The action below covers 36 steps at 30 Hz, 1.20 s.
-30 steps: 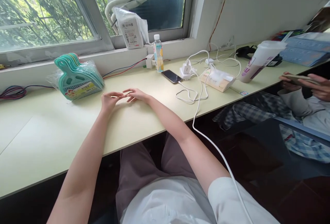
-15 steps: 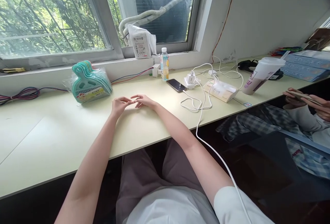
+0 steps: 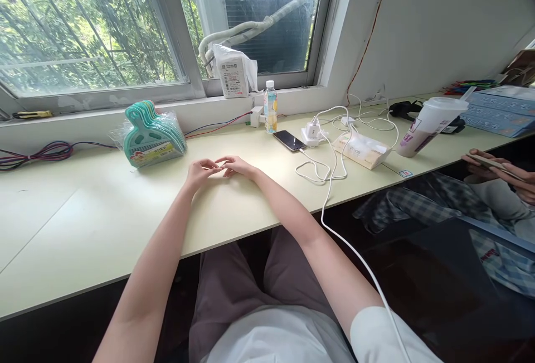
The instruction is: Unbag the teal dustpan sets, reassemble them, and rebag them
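Note:
My left hand [image 3: 202,172] rests on the pale table [image 3: 234,207], fingers stretched toward the right. Opposite it, my right hand [image 3: 238,166] is arched with its fingers apart, and the fingertips of both hands meet or nearly meet. Nothing shows in either hand. Left of them stands a stack of teal plastic pieces with rounded handles [image 3: 152,137] in clear wrap. A dark-screened phone [image 3: 288,140] with a white cable lies to the right, beyond my right hand. Behind it stands a drink bottle [image 3: 270,107] with a white cap.
White chargers [image 3: 311,131], tangled cables and a tissue pack [image 3: 361,149] lie right of the phone. Farther right are a lidded cup [image 3: 430,127] and blue boxes [image 3: 499,112]. Another person's hands [image 3: 501,170] hold a phone. Coiled wires [image 3: 35,155] lie at left.
The whole view has shifted slightly, so things appear a little farther right. My hands keep nearly the same pose on the table, fingertips together.

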### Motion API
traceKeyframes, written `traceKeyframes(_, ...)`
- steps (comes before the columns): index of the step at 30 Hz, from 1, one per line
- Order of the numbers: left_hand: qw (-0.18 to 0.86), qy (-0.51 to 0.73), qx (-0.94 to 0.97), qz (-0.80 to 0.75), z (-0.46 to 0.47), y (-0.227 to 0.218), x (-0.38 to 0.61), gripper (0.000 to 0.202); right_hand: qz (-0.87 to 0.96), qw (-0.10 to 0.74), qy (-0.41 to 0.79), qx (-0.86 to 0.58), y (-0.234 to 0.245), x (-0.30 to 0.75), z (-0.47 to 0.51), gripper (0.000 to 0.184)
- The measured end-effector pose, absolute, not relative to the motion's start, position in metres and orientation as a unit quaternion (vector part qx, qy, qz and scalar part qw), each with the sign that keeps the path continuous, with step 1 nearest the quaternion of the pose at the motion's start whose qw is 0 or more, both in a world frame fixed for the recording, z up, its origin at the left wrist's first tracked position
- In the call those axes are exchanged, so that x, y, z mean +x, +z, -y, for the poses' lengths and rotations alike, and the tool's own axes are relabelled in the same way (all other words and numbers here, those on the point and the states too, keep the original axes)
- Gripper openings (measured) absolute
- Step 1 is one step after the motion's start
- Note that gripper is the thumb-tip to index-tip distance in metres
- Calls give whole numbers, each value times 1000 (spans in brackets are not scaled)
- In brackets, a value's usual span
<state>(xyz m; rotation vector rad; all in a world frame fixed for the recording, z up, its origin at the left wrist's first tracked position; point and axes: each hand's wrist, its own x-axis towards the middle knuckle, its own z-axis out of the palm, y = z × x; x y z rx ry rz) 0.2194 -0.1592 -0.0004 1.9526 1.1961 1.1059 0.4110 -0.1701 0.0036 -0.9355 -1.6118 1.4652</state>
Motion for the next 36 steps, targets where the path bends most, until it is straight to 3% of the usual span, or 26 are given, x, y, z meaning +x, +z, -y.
traceKeyframes(14,199,463,732,-458,162,2,223,26,628,374,576,-367,5,410,171,29)
traceKeyframes(23,237,413,745,-468,165,7,221,29,634,371,569,-370,4,409,172,25)
traceKeyframes(36,215,454,731,-461,170,10,226,28,626,378,572,-371,6,410,174,31)
